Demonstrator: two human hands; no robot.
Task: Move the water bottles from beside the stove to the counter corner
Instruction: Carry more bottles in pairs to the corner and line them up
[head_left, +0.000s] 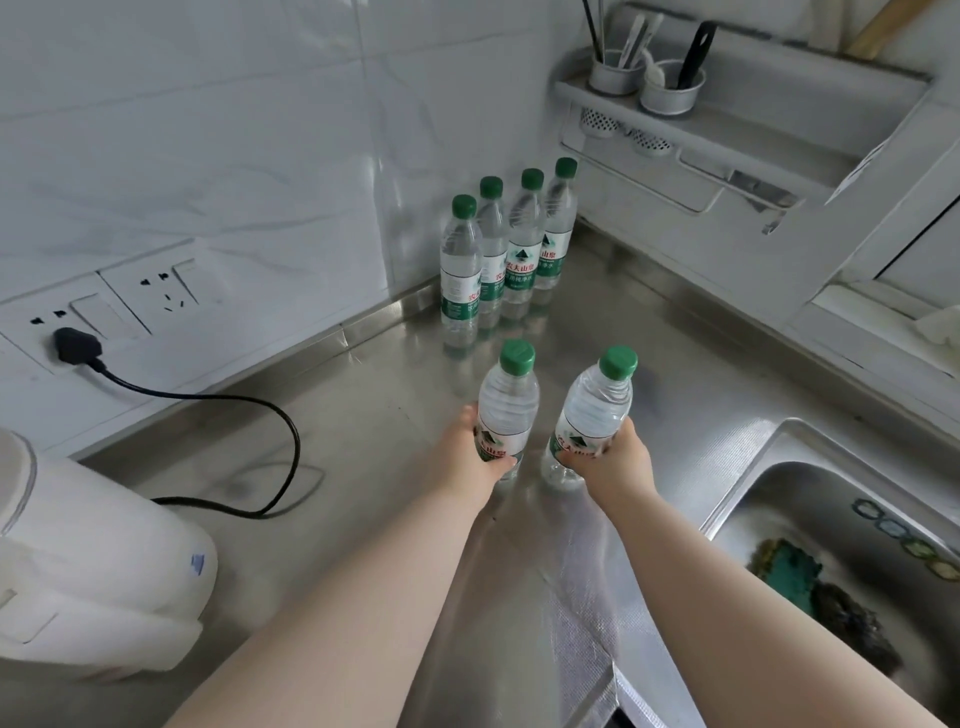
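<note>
Several clear water bottles (511, 244) with green caps and green-white labels stand upright in the counter corner, against the tiled wall. My left hand (470, 457) grips one more such bottle (509, 405) around its label. My right hand (615, 460) grips another bottle (597, 410), tilted slightly right. Both held bottles are in front of the corner group, low over the steel counter (374, 415); I cannot tell whether their bases touch it.
A white appliance (88, 566) sits at the left, its black cable (280, 415) looping across the counter to a wall socket (72, 345). A steel sink (841, 545) with a green sponge lies at the right. A utensil rack (727, 124) hangs on the right wall.
</note>
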